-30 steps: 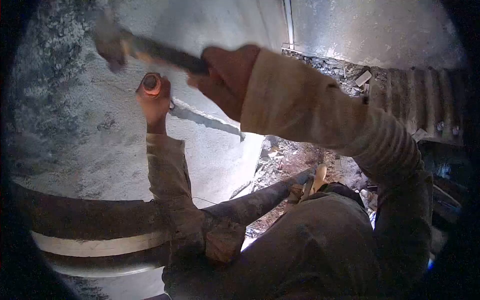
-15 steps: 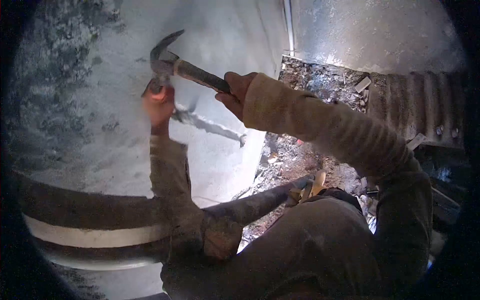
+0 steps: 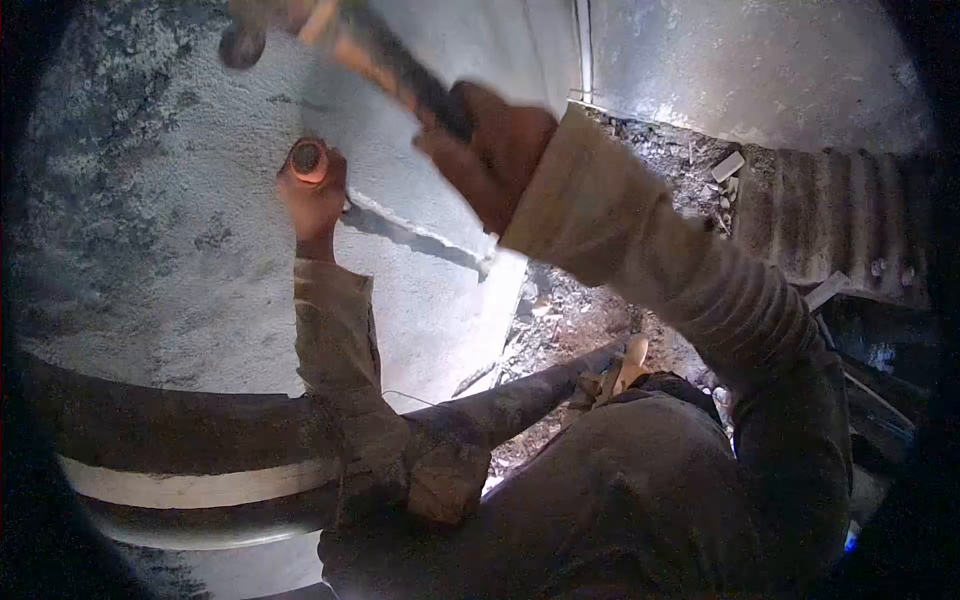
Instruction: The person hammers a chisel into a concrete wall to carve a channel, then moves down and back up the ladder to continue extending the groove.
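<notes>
My right hand (image 3: 492,150) is wrapped round the handle of a claw hammer (image 3: 385,65). The hammer is raised at the top of the view, its head blurred and partly cut off. Below and left of it, my left hand (image 3: 318,208) grips a chisel (image 3: 309,160) against the wall. Only the chisel's round struck end and orange collar show; its tip is hidden. From beside my left hand a chased groove (image 3: 420,238) runs right and down across the pale plastered wall (image 3: 230,310). The hammer and chisel are apart.
Broken rubble (image 3: 560,320) covers the floor at the wall's foot. A corrugated sheet (image 3: 835,220) lies at the right. A long dark pipe or pole (image 3: 540,395) passes near my legs. A thin white pipe (image 3: 584,50) stands in the far corner.
Half a second ago the hammer head was at the chisel; now my right hand has lifted it up and away, toward the camera. My left hand stays at nearly the same place on the wall.
</notes>
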Available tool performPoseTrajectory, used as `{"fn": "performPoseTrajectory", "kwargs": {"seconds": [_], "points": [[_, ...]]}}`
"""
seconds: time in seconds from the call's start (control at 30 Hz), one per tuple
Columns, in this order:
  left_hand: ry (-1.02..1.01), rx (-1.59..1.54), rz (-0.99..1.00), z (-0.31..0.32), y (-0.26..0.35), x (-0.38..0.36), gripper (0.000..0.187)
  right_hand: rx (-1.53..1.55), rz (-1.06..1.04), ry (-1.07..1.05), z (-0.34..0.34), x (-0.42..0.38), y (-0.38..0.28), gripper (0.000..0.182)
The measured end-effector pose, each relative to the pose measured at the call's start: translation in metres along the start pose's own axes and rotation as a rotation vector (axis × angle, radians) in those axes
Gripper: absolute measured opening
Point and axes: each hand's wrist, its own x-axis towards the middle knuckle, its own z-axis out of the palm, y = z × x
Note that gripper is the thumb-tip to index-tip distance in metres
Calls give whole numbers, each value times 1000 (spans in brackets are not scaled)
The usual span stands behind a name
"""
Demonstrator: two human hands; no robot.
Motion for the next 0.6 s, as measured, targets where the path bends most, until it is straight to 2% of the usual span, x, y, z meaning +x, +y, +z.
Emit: {"fn": "performPoseTrajectory", "kwargs": {"seconds": [0.03, 0.07, 0.13, 0.23, 0.3, 0.33, 0.37, 0.43, 0.47, 0.5, 0.57, 0.6], "points": [[-5, 5, -6, 0, -2, -3, 14, -125, -86, 49, 5, 0, -5, 32], [52, 8, -1, 2, -3, -6, 14, 105, 152, -335, 0, -5, -4, 29], [109, 0, 32, 7, 0, 5, 14, 114, 177, -272, -14, 4, -5, 30], [62, -9, -9, 1, -3, 0, 14, 199, 212, -173, -12, 14, -11, 30], [3, 85, 85, -2, -8, -2, 12, 268, 237, -111, -8, 14, -15, 30], [-14, 1, -27, -1, -12, -2, 11, -76, 25, -246, -11, 8, -15, 33], [-18, 1, -15, 0, -9, -2, 11, -80, 30, -235, -11, 5, -11, 33], [97, -58, 45, 8, -7, -3, 10, -18, -57, -252, -10, 2, 0, 34], [65, -142, -51, 5, -18, -8, 10, -343, -312, -88, -14, -4, 6, 33], [66, -137, -59, 7, -23, -16, 10, -335, -315, -91, -19, -10, 7, 33], [51, -186, -253, 16, -28, -32, 13, 352, 365, -384, -30, -23, 11, 30], [-92, -82, -97, 27, -38, -57, 15, 421, 471, -435, -28, -43, 18, 31]]}}
